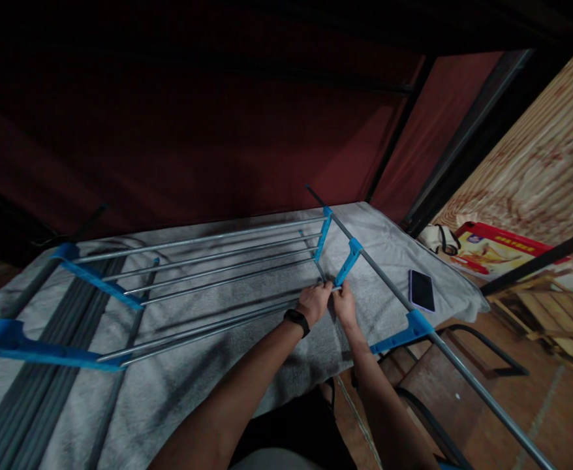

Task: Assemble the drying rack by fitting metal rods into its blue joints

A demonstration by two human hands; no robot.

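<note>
A partly assembled rack with grey metal tubes and blue plastic brackets lies on a grey blanket (247, 356). My left hand (316, 301), with a black band at the wrist, closes around the right end of a thin metal tube (208, 328). Pressed close beside it, my right hand (344, 305) grips the lower end of a blue bracket (348, 262), where tube and bracket meet. My fingers hide the exact joint. This bracket is fixed to a long grey pole (384, 279). At the far left, the front tubes reach another blue bracket (71, 353).
Several loose grey tubes (46, 365) lie at the left. A phone (422, 291) rests near the blanket's right edge. Another blue bracket (399, 331) sticks out from the pole above a chair (443, 375). Beyond stand a red and yellow box (502, 251) and a dark red panel (218, 150).
</note>
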